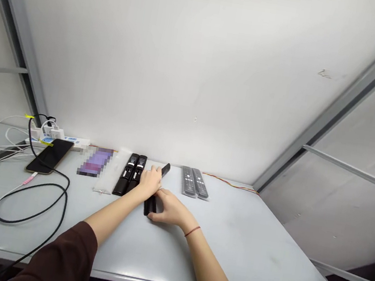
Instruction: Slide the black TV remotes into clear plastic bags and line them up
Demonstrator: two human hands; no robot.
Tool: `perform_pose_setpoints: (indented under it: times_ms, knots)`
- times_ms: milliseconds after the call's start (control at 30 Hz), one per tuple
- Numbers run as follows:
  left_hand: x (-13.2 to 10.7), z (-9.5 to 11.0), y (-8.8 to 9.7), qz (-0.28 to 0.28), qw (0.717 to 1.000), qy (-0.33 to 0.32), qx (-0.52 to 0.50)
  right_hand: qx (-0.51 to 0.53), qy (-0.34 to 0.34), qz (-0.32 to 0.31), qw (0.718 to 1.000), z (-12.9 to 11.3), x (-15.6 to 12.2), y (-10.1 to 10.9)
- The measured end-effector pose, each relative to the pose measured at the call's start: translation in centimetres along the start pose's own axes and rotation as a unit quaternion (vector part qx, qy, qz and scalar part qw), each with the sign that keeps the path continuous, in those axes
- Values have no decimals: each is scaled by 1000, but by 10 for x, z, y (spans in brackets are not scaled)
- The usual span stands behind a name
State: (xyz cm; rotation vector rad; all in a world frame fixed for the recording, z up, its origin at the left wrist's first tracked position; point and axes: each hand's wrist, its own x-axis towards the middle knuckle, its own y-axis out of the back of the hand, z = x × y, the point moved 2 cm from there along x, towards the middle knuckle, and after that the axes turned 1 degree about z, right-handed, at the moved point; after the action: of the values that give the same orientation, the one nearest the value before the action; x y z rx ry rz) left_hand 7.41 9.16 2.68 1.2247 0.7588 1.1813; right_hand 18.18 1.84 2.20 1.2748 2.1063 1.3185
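Observation:
A black remote control [164,171] lies lengthwise on the grey table [235,243], held at both ends of its middle by my hands. My left hand [150,180] wraps round its upper half. My right hand [169,208], with a red string at the wrist, grips its near end. Just left of them two black remotes [131,174] lie side by side with their backs open. To the right lie two grey remotes [194,182] next to each other.
A clear plastic sleeve [108,176] and a purple packet [96,162] lie left of the black remotes. A phone [50,155] on a charging cable, a power strip [49,134] and looping black and white cables [30,210] fill the table's left side. A white wall rises behind.

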Motion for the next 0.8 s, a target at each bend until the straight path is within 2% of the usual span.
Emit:
perform_pose_setpoints:
  times_ms: [100,167,200,267,367,467,600,800]
  knots:
    - [-1,-7,5,49,992,-13,-117,-14,-6,0,1000,-3,0,0]
    - [-3,-18,10,85,959,5,-269,-21,9,2,1000,-5,-1,-1]
    - [-4,-24,11,92,929,20,-359,-24,19,2,1000,-5,0,-2]
    - [-10,-35,12,90,845,52,-525,-23,32,6,999,-5,0,-3]
    - [-21,-47,10,81,724,108,-676,1,27,29,999,-1,2,-2]
    - [-31,-53,5,92,656,144,-735,23,25,97,995,0,3,3]
    - [-35,-51,0,104,603,125,-781,31,70,199,977,-11,4,7]
    - [-42,-38,-3,62,529,125,-837,-34,153,227,961,-26,8,-12]
